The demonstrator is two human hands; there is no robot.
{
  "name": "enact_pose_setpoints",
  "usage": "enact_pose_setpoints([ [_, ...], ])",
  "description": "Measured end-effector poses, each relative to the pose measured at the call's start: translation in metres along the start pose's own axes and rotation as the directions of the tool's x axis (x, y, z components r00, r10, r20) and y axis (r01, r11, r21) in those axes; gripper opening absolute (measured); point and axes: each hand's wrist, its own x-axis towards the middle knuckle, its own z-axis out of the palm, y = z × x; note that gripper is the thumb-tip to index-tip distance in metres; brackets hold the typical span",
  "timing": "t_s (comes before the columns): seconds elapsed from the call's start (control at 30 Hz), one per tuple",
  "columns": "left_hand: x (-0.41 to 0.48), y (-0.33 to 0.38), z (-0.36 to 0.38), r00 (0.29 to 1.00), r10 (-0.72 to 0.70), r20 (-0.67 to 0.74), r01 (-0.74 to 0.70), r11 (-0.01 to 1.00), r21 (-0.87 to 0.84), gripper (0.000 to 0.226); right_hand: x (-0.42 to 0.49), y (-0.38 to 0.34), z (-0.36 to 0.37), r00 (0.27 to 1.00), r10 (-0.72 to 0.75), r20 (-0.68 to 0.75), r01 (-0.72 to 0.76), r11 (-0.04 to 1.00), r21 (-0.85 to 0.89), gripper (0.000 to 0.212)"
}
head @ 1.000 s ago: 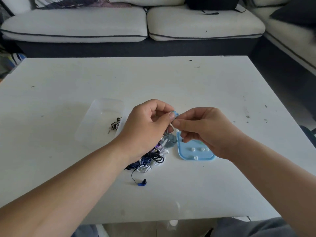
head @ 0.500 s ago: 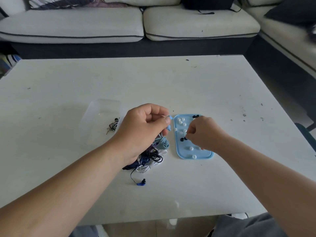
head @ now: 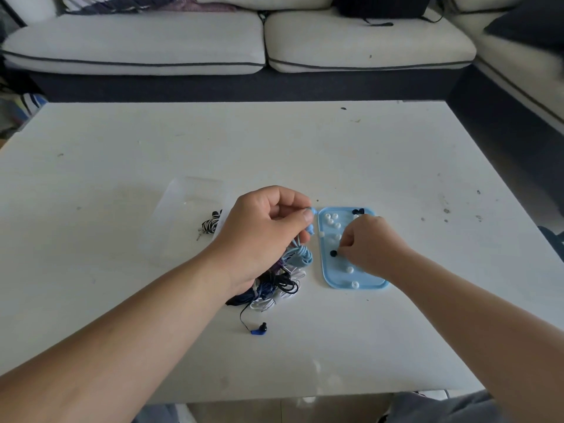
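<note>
The left hand [head: 265, 230] is clenched into a loose fist, thumb and forefinger pinching a small pale blue plastic earbud [head: 311, 230] just above the table. The earbud's nozzle seems to point toward three o'clock, at the tray. Its pale blue cable [head: 300, 256] drops from the fist into a coil at six o'clock, on top of a tangled heap of black, white and purple earphone cables [head: 274, 285].

Just beside that grip, at three o'clock, lies a shallow pale blue plastic tray [head: 366, 285], its long side running from twelve to six. The right hand [head: 370, 245] hovers low over the middle of the tray, fingers curled downward. Its fingertips sit right against a small black rubber ear tip [head: 333, 253]. I can't tell from here whether they have pinched it or anything else. That black ear tip lies at about five o'clock from the held earbud and near it. The right hand is plainly the nearer one, so I'd judge the next move is for it to lift a tip and carry it back toward eleven o'clock, onto the nozzle.

Loose white rubber ear tips [head: 331, 219] are scattered at the tray's twelve o'clock end. A dark blue earbud [head: 259, 329] trails out of the heap at six. A clear plastic box [head: 186, 215] stands at nine o'clock, with a black-and-white striped cable [head: 210, 224] beside it. Everything rests on a white table [head: 274, 148], and a cream sofa [head: 152, 41] stands beyond it.
</note>
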Motion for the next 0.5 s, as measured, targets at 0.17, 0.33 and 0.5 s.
enact_pose_setpoints([
  [0.17,0.0,0.0,0.0,1.0,-0.017,-0.024,0.017,1.0,0.005,0.007,-0.017,-0.006,-0.025,0.996,-0.025,-0.083,0.041,0.977,0.208,0.014],
  [0.33,0.003,0.003,0.002,0.999,-0.005,-0.049,0.005,1.0,-0.005,0.01,-0.049,-0.027,-0.053,0.985,-0.161,0.065,0.0,0.373,0.928,0.013],
  [0.5,0.001,0.006,0.001,0.999,0.02,-0.038,-0.021,1.0,-0.022,0.012,-0.05,-0.03,-0.055,0.964,-0.256,0.069,-0.025,0.171,0.985,0.03],
])
